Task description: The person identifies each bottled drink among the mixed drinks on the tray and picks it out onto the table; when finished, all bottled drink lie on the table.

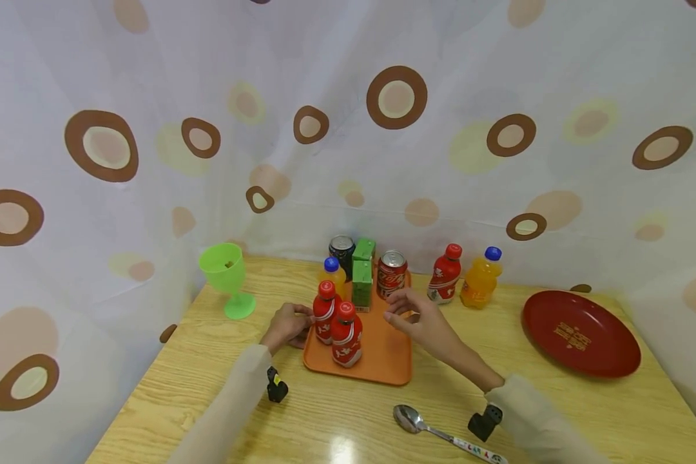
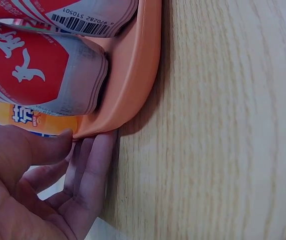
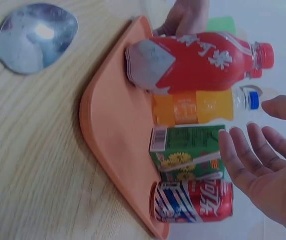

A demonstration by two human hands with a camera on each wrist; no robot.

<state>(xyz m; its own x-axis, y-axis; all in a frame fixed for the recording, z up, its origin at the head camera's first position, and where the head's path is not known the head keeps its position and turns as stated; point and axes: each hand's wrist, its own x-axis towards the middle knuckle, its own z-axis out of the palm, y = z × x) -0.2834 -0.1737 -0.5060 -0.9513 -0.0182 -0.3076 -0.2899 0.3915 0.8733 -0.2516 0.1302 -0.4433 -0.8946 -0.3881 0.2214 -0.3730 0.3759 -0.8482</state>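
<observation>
An orange tray lies on the table, and my left hand pinches its left rim, thumb on top and fingers against the outer side. Above the tray's right side hovers my right hand, fingers loosely bent and holding nothing. Two red bottles stand at the tray's front left. Behind them are an orange-drink bottle with a blue cap, two green drink cartons, a red cola can and a dark can. In the right wrist view, the red can and a green carton stand near my right fingers.
Right of the tray stand another red bottle and an orange-drink bottle. A red plate lies at the far right. A green goblet stands at the left, and a spoon lies in front. A patterned curtain hangs behind.
</observation>
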